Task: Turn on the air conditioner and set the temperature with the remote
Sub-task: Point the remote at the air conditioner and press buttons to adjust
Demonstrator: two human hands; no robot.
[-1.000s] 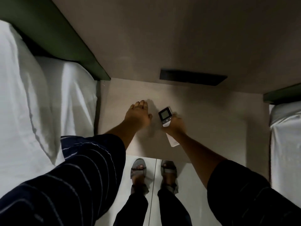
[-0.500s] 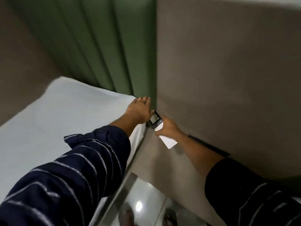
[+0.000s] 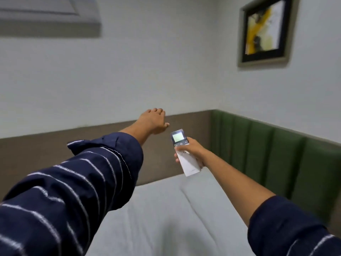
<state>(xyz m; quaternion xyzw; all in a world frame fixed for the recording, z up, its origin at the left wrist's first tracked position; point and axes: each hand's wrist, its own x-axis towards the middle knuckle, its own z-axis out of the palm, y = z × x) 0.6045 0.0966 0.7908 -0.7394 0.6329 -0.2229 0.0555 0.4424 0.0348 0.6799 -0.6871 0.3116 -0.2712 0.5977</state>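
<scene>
A white remote (image 3: 184, 154) with a lit screen at its top end is gripped around its middle by my right hand (image 3: 191, 149), the screen tilted up and away from me. My left hand (image 3: 153, 121) is stretched out in the air to the left of the remote, palm down, fingers loosely curled, holding nothing. The white air conditioner (image 3: 49, 15) hangs high on the wall at the top left, cut off by the frame's edge and blurred.
A bed with a white sheet and pillow (image 3: 166, 218) lies below my arms. A brown panel (image 3: 55, 145) and a green padded headboard (image 3: 276, 154) run along the walls. A framed picture (image 3: 265, 30) hangs at the upper right.
My view has swung up from the floor and bedside to the wall with the air conditioner. The remote, held in my right hand throughout, now shows a lit screen.
</scene>
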